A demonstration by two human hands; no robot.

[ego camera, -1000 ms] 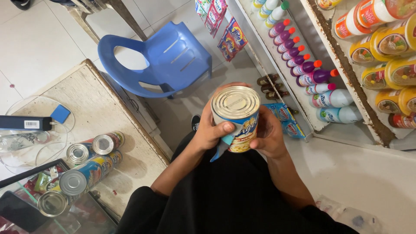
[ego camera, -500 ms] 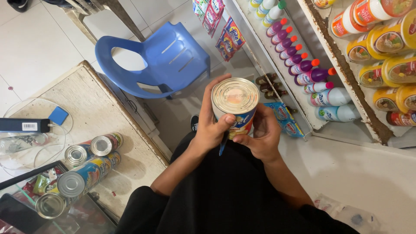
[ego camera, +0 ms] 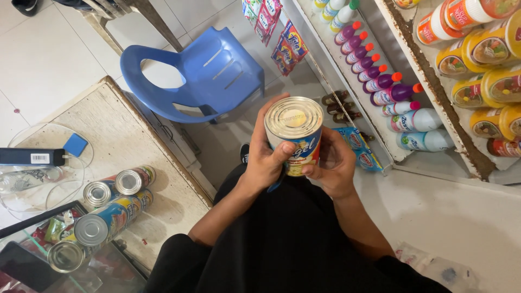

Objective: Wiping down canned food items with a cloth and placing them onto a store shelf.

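A tin can [ego camera: 295, 130] with a silver ribbed lid and a blue, yellow and red label is held upright in front of my body. My left hand [ego camera: 264, 156] wraps its left side, thumb across the label. My right hand [ego camera: 335, 161] cups its right side from below. A thin blue object [ego camera: 275, 183] pokes out under my left hand beneath the can; I cannot tell what it is. My arms are in black sleeves.
Several similar cans [ego camera: 108, 209] lie on a worn wooden counter [ego camera: 135, 146] at left. A blue plastic chair [ego camera: 201, 76] stands ahead. Shelves [ego camera: 434, 81] at right hold purple and white bottles and yellow jars. A dark device [ego camera: 30, 157] rests on glass.
The can has stayed in both hands and shifted slightly lower; my left thumb now lies across the label front.
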